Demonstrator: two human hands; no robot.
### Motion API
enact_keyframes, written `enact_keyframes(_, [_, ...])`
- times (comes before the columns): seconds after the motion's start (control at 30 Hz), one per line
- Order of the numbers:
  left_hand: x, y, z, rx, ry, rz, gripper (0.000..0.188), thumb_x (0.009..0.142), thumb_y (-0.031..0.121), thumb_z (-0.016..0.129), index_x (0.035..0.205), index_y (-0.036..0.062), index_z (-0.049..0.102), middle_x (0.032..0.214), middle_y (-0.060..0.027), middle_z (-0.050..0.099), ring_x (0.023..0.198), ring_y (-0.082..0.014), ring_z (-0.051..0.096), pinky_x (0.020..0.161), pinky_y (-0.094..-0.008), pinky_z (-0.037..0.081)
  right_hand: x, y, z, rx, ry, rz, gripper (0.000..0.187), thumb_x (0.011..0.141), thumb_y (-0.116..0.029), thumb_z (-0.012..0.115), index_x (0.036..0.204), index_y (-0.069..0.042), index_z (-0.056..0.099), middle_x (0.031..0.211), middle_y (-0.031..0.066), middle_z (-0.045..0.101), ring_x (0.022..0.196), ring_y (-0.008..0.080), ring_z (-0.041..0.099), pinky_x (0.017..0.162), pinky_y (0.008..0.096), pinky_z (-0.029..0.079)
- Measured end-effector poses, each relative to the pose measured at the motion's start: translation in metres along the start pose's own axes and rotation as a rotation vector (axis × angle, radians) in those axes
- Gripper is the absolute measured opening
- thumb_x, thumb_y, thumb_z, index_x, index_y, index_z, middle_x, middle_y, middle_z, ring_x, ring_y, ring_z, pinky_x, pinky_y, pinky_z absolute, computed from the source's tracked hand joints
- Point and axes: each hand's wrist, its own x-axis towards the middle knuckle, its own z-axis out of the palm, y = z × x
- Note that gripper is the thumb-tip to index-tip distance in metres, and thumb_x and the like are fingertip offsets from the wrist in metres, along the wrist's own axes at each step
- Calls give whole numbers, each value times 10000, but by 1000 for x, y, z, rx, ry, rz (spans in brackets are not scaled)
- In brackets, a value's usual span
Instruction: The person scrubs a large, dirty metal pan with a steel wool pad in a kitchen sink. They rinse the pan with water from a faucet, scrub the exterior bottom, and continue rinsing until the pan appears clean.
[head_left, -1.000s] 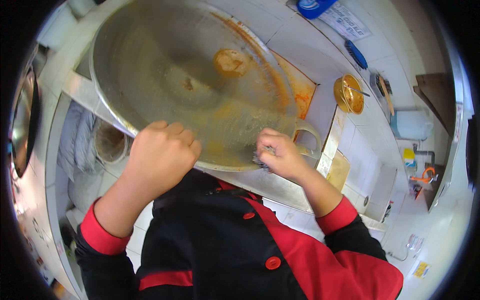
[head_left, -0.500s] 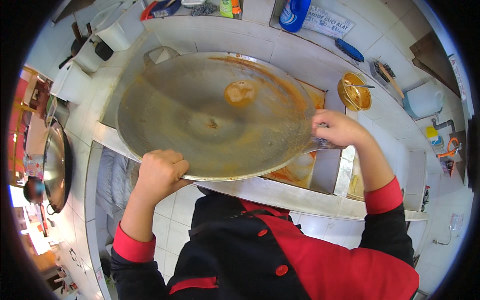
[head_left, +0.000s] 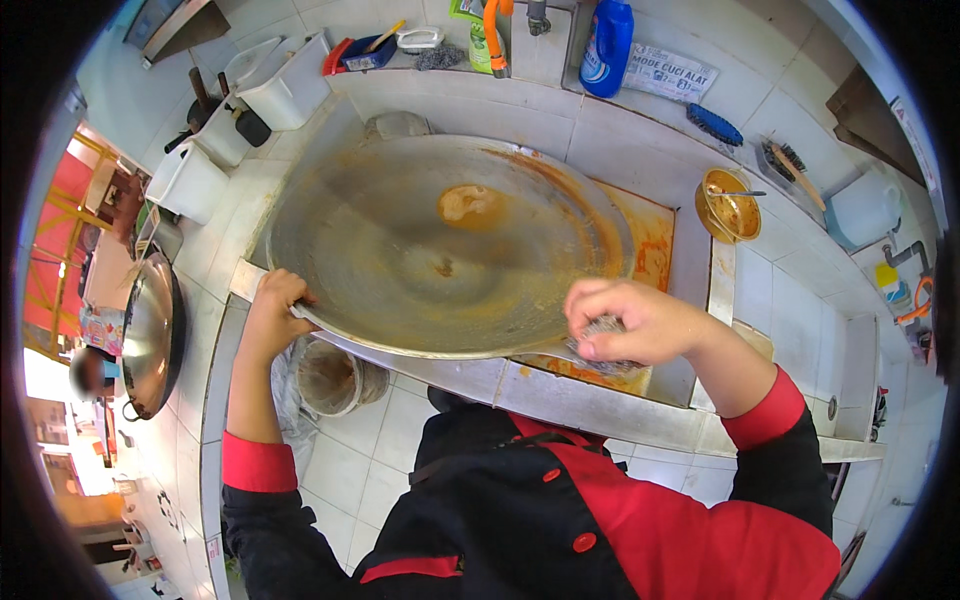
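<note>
A very large grey metal wok (head_left: pixel 400 300) rests tilted over the tiled sink, with orange-brown residue along its far right side and a small brownish puddle (head_left: pixel 470 206) inside. My left hand (head_left: pixel 272 312) is closed around its near left rim. My right hand (head_left: pixel 630 322) grips a grey wire scourer (head_left: pixel 606 358) against the near right edge, by the wok's handle. The wok's other handle (head_left: pixel 398 125) is at the far left. Orange-stained liquid (head_left: pixel 652 250) lies in the sink basin beside the wok.
A gold bowl (head_left: pixel 730 208) with a spoon stands right of the basin. Along the back ledge are a blue bottle (head_left: pixel 606 48), a blue brush (head_left: pixel 714 124) and an orange hose (head_left: pixel 497 38). A bucket (head_left: pixel 342 380) stands below the sink's front edge. Another wok (head_left: pixel 152 335) sits at left.
The wok has turned a little, its far handle shifting right. My left hand has moved left along the rim; my right hand has come nearer and left with the scourer.
</note>
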Motion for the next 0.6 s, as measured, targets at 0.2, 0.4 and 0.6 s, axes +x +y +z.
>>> enact_keyframes(0.2, [-26,8,5,-18,135,-99,414,491,164,797,814,49,565,880,-97,564,906,-297,528,852,-374,381,39,-57,4,-16,107,-157,263,800,-294,652,830,-39,595,880,100,537,850,220,539,743,337,420])
enact_keyframes(0.4, [-30,68,11,89,270,-88,498,543,247,789,950,60,571,974,-85,571,998,-289,517,950,-435,318,52,-75,7,9,135,-123,285,806,-318,643,848,-38,611,875,110,545,847,224,546,731,332,421])
enact_keyframes(0.6, [16,193,24,-151,371,15,434,609,235,778,953,59,579,934,-104,581,893,-271,547,863,-419,362,80,-117,5,-48,171,-81,173,820,-180,634,813,-15,581,842,47,549,831,130,525,756,293,420])
